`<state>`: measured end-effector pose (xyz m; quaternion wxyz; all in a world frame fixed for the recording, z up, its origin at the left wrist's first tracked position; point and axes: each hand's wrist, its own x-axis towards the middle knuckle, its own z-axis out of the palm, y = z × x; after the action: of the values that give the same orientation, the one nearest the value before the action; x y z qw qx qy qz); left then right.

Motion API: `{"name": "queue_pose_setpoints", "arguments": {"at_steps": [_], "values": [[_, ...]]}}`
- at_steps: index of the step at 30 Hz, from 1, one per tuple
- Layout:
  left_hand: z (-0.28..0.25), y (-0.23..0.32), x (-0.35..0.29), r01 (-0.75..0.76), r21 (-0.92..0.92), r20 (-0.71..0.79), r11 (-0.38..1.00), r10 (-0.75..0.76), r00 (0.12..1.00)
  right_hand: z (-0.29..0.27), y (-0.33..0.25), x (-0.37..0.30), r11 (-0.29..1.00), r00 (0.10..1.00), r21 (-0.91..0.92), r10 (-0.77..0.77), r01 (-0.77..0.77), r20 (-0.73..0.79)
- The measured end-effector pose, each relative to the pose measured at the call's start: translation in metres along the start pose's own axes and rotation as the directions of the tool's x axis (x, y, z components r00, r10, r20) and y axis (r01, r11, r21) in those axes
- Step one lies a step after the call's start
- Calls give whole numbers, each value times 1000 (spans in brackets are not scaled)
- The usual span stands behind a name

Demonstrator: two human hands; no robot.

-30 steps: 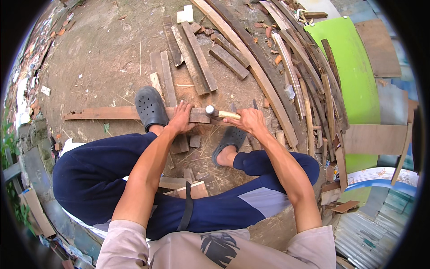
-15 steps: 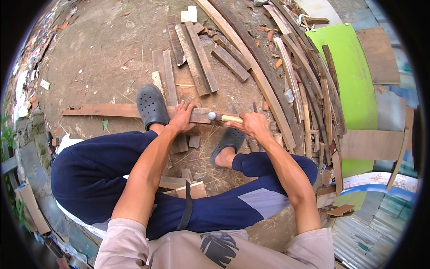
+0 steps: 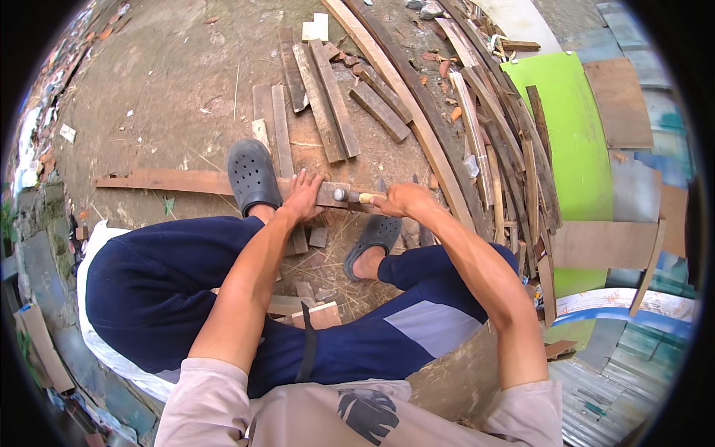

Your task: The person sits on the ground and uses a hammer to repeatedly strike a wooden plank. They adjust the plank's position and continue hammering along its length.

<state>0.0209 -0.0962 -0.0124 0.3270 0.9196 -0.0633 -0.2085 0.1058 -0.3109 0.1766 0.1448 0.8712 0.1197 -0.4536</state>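
Note:
A long brown wooden plank [image 3: 186, 181] lies across the ground in front of me, under my left shoe. Near its right end, my left hand [image 3: 302, 196] grips the plank from above, fingers over the far edge and thumb along the near one. My right hand [image 3: 406, 201] is closed round the pale handle of a hammer [image 3: 365, 197]. The hammer's round metal head is over the plank's right end, just right of my left hand; whether it touches the wood I cannot tell.
My grey clogs [image 3: 253, 173] frame the work. Loose wood pieces [image 3: 322, 100] lie beyond the plank, and short offcuts [image 3: 316, 316] lie between my legs. Long boards [image 3: 417, 112] run along the right, beside a bright green panel [image 3: 566, 141] and corrugated metal sheets [image 3: 596, 398].
My right hand and the hammer have shifted slightly left, toward my left hand. The left hand keeps its place on the plank. The whole view has shifted a little.

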Motion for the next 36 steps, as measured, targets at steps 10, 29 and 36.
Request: {"name": "queue_pose_setpoints", "arguments": {"at_steps": [10, 29, 36], "values": [[0, -3, 2, -3, -2, 16, 1000, 3, 1000, -15, -35, -12, 992, 993, -104, 67, -77, -93], [-7, 28, -6, 26, 86, -14, 996, -25, 1000, -17, 37, 2, 983, 981, -25, -181, 180, -68], [-9, 30, -5, 19, 133, -16, 991, -17, 1000, -8, 33, -2, 976, 974, -33, -215, 214, -71]]}}
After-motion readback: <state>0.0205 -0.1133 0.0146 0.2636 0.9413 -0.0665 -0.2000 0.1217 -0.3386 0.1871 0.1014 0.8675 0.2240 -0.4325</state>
